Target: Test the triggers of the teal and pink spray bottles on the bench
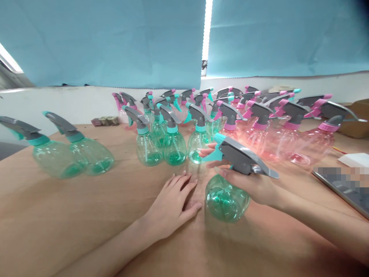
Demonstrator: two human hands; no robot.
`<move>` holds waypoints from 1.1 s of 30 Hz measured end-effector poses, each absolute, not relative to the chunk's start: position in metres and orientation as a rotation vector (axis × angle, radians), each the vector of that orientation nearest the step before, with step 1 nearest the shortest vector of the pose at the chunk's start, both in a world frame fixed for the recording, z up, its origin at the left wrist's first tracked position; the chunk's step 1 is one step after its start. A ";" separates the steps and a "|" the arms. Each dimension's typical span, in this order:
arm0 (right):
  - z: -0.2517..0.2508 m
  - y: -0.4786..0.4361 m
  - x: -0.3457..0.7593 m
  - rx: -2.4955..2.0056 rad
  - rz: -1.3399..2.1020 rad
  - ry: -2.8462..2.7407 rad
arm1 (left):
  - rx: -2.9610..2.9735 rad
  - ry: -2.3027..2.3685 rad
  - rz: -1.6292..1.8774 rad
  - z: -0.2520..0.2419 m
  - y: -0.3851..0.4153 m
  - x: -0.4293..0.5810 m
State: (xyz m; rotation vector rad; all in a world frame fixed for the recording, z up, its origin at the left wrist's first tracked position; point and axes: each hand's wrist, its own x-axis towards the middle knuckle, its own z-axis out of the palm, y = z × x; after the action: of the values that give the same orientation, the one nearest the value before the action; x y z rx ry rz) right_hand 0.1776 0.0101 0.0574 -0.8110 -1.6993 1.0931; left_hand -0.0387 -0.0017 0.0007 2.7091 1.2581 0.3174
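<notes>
My right hand (pixel 250 184) is closed around the neck of a green spray bottle (pixel 226 204), just below its grey and turquoise trigger head. The bottle tilts a little, and I cannot tell whether its base touches the table. My left hand (pixel 173 204) lies palm down on the wooden table (pixel 115 231), fingers stretched out, left of that bottle and holding nothing. Beyond the hands, several green spray bottles (pixel 174 148) stand upright in a cluster. Pink spray bottles (pixel 259 134) with pink collars stand to the right of them.
Two green spray bottles (pixel 95 156) stand apart on the left. A dark flat phone-like device (pixel 340 188) and a white object (pixel 356 159) lie at the right edge. Small bundled items (pixel 105 121) sit near the back wall. Blue sheets (pixel 115 42) hang behind the table.
</notes>
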 end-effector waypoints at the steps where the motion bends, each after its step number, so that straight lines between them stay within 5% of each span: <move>1: 0.058 0.010 0.177 -0.810 1.091 -1.698 | 2.710 1.259 0.318 0.001 -0.001 -0.039; 33: 0.055 0.012 0.181 -0.951 1.091 -1.681 | 2.703 1.260 0.324 -0.001 -0.001 -0.039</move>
State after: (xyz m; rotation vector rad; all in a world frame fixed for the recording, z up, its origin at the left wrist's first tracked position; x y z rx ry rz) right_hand 0.1813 0.0123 0.0549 -0.9508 -1.6807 1.0912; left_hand -0.0391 -0.0009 -0.0013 2.7028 1.2597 0.3242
